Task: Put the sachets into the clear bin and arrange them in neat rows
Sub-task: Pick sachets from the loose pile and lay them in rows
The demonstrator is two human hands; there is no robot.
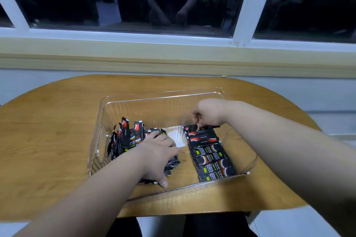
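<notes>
A clear bin sits on the wooden table. Inside, on the right, several black-and-red sachets lie flat in a neat row. On the left, a loose pile of sachets leans against the bin's wall. My left hand rests palm down on that pile, fingers spread over it. My right hand is at the far end of the row, fingertips pinching the edge of the farthest sachet.
The bin's floor shows bare between the pile and the row. A window sill and wall run close behind the table. The table's front edge is just below the bin.
</notes>
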